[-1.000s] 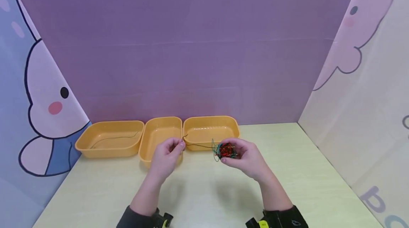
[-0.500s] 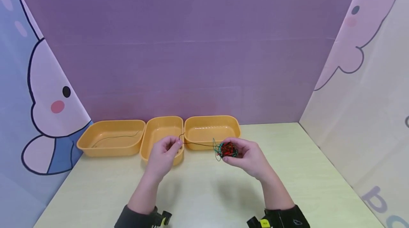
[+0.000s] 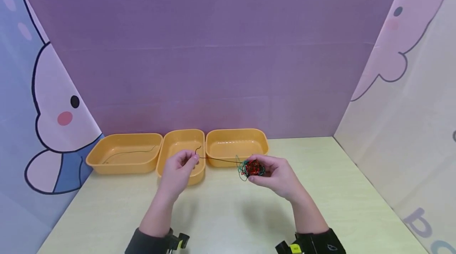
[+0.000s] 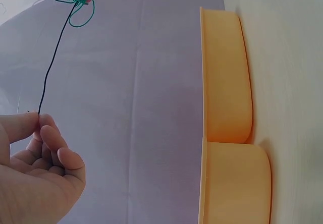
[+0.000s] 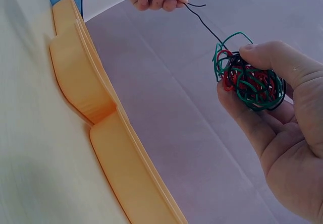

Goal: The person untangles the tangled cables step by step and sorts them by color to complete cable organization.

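My right hand point(image 3: 278, 177) holds a tangled ball of thin wires point(image 5: 252, 85) in red, green and black between thumb and fingers. Loose green loops stick out on its left side. From the ball a single black wire point(image 4: 49, 70) runs out, drawn nearly straight. My left hand point(image 3: 176, 173) pinches that wire between thumb and forefinger, close to its free end, and a short bent tip pokes out past the fingertips. Both hands are raised above the table, the left one overlapping the middle tray in the head view.
Three orange-yellow trays stand side by side along the purple back wall: a left tray point(image 3: 121, 169), a middle tray point(image 3: 197, 179) and a right tray point(image 3: 236, 132). One thin strand of wire point(image 3: 130, 152) lies in the left tray. Printed panels flank the pale table point(image 3: 228, 222).
My left hand has drawn a little to the left and slightly up, and more black wire stretches between the hands. The right hand with the ball has hardly moved.
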The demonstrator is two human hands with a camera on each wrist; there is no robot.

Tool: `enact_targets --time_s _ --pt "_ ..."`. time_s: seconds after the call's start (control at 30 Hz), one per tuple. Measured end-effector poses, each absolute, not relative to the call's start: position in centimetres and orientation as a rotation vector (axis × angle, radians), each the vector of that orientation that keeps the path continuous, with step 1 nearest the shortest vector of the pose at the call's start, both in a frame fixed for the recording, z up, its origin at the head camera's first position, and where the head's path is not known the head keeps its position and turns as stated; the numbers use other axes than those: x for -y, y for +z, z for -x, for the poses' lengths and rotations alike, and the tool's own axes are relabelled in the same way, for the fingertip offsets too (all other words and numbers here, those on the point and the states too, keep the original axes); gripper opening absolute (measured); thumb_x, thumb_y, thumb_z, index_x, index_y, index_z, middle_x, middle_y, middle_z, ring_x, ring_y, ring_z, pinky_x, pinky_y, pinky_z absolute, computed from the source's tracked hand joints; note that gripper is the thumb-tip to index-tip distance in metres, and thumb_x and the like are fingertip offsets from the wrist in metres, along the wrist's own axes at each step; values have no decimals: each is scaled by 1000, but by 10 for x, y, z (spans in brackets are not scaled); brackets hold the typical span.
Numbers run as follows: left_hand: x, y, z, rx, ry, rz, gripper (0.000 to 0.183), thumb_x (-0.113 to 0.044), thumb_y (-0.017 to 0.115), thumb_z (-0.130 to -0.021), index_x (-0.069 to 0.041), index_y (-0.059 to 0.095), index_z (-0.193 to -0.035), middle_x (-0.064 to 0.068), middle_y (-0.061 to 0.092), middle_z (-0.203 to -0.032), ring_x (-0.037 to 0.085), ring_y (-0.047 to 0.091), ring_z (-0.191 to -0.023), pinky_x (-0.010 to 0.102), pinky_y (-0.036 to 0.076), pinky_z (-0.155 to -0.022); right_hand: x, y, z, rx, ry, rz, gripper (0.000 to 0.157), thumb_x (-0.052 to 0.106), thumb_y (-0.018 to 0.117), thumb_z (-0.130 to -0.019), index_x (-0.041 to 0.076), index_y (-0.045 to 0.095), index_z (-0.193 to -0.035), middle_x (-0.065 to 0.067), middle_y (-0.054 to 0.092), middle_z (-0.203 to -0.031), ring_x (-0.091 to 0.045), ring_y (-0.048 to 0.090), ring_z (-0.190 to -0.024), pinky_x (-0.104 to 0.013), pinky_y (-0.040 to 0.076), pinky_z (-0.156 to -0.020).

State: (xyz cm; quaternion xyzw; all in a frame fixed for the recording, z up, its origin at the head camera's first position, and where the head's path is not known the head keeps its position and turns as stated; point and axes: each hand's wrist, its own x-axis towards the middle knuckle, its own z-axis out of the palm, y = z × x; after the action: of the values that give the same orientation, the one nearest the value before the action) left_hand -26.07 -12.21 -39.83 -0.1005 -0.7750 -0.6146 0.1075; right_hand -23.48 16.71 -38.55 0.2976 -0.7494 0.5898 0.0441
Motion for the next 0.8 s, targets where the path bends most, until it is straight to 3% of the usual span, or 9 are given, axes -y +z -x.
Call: enact_targets --time_s 0.27,0.6,0.8 --pt "153 -395 265 2238 -1732 32 25 -26 52 -101 -3 60 -100 13 59 -96 22 53 -89 30 46 -74 -189 -400 248 2234 1807 -733 37 -5 75 -78 5 64 -112 -14 66 -104 -27 64 -86 -32 57 -69" --pt "179 -390 266 1958 -1831 -148 23 -17 56 -98 5 59 -100 10 59 -86 19 51 -79 17 45 -63 -211 -403 255 2229 1753 -619 38 6 78 -79 14 65 -113 -9 68 -101 -27 62 -87 -32 57 -69" --pt "181 -390 267 1920 -1788 -151 19 -15 58 -97 3 61 -95 13 61 -84 19 53 -75 18 46 -61 -210 -402 256 2233 1764 -617 38 6 77 -80 14 64 -114 -9 67 -103 -28 62 -88 -32 56 -70"
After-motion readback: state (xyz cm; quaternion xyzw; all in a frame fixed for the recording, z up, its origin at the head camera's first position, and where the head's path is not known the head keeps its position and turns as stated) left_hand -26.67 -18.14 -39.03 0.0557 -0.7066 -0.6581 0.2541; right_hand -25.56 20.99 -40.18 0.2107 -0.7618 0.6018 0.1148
